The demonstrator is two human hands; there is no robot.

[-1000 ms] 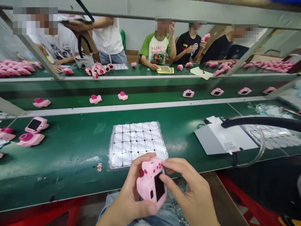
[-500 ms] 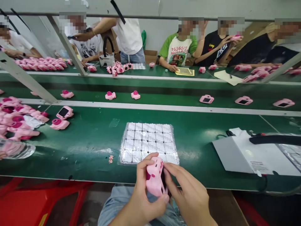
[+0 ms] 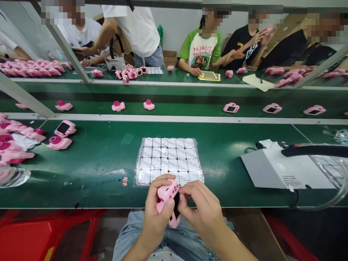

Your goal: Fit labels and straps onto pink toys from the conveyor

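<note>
Pink toy camera sits gripped over our lap, long axis pointing roughly toward us, screen facing right. Our left hand wraps it, our right fingertips pinch its edge. Just ahead, a clear-bagged white sheet lies on the green bench.

Smooth, faintly glossy plastic on the pink toy camera at 6 o'clock. Crinkled, shiny clear plastic film at 12 o'clock. Matt white paper card at 3 o'clock. Satiny sheen on the green belt at 9 o'clock. Soft, matt blue denim jeans at 6 o'clock. Smooth red plastic stool at 8 o'clock.
</note>
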